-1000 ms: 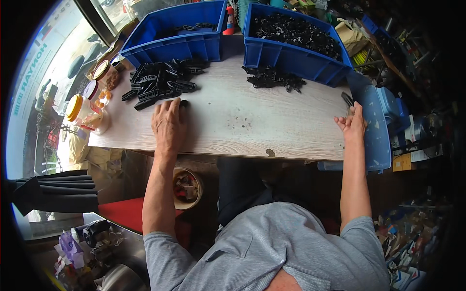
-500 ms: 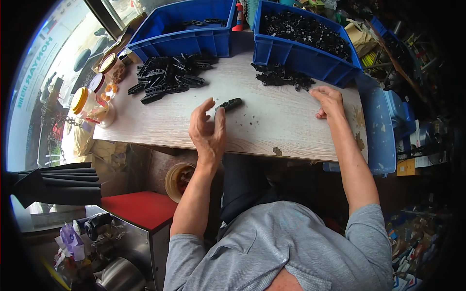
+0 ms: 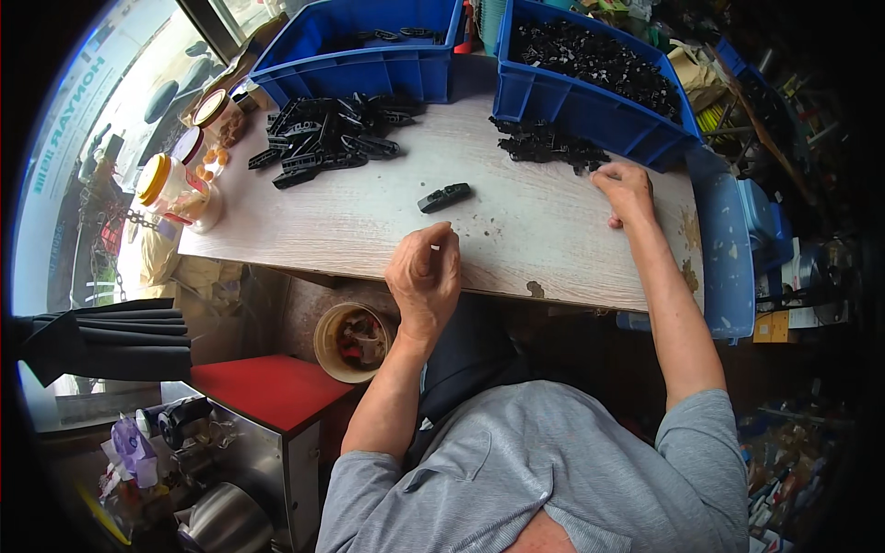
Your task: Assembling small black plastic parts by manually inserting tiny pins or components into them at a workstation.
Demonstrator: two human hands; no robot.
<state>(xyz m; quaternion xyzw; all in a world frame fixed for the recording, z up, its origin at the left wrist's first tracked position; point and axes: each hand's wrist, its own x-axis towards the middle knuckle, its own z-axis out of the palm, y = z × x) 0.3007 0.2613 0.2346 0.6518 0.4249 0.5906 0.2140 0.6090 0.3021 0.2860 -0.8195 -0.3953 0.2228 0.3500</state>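
A single elongated black plastic part [image 3: 444,197] lies by itself on the pale wood-grain table [image 3: 350,221]. My left hand [image 3: 424,281] is just in front of it at the near edge, apart from it, fingers curled in and fingertips together; nothing shows in them. My right hand [image 3: 627,195] rests at the near right end of a heap of small black parts [image 3: 546,146]. Its thumb and forefinger are pinched at the heap's edge, and whatever they hold is too small to make out. More elongated black parts [image 3: 323,143] are piled at the left.
Behind the piles stand a blue bin [image 3: 355,76] holding some long parts and another blue bin [image 3: 581,106] full of small black ones. Lidded jars [image 3: 175,189] line the left edge. A bucket [image 3: 353,346] stands below the table, beside a red-topped cabinet [image 3: 267,392].
My left hand has drawn back from the lone black part toward me, and its spread fingers have closed. My right hand stays by the small-parts heap. The view has shifted slightly.
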